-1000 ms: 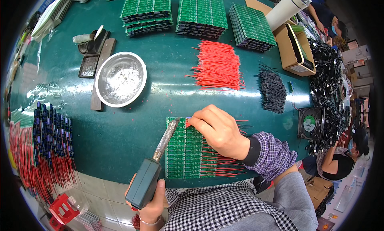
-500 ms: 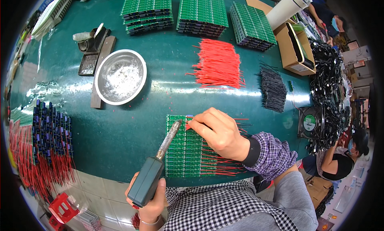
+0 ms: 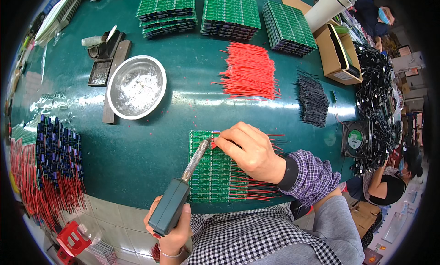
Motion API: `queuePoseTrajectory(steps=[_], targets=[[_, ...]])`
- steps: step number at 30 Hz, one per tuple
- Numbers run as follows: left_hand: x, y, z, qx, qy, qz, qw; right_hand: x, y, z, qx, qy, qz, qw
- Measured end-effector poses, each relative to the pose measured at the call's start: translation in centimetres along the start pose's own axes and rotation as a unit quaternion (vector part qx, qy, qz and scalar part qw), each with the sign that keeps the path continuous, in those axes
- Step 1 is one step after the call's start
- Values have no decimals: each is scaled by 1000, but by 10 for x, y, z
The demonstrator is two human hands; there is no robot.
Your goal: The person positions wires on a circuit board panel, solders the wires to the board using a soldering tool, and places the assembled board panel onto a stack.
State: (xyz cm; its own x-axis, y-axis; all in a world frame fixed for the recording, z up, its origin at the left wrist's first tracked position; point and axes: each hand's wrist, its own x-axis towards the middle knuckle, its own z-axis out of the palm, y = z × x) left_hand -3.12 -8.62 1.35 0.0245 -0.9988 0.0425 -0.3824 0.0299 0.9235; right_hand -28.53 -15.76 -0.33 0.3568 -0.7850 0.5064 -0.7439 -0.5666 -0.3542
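Note:
My left hand is wrapped round a soldering iron with a dark green body. Its metal tip reaches the upper part of a green circuit board panel at the table's near edge. Right beside the tip, my right hand pinches a red wire against the panel; the fingers partly hide it. From the panel's right side several attached red wires stick out, running under my right wrist.
A steel bowl with silvery bits stands at the left beside an iron stand. Farther back lie loose red wires, black wires and stacked boards. Wired boards fill the left edge. A fan stands right.
The soldering iron's tip has shifted slightly right, closer to my right fingertips. My right hand keeps its pinch in nearly the same spot.

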Motion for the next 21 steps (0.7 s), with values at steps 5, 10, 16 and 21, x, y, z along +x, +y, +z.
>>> queuePoseTrajectory(steps=[5,10,16,21], targets=[[-3,-1,1,-7,12,-1,1000,0,0,0,-3,-3,0,1000],[-10,-7,-5,-11,26,-26,999,1,-2,-1,0,-6,4,1000],[-9,-4,-4,-15,25,-22,999,0,0,2,-16,-1,-3,1000],[-9,-1,-3,-23,37,-24,999,1,-3,-1,-11,-2,1,1000]])
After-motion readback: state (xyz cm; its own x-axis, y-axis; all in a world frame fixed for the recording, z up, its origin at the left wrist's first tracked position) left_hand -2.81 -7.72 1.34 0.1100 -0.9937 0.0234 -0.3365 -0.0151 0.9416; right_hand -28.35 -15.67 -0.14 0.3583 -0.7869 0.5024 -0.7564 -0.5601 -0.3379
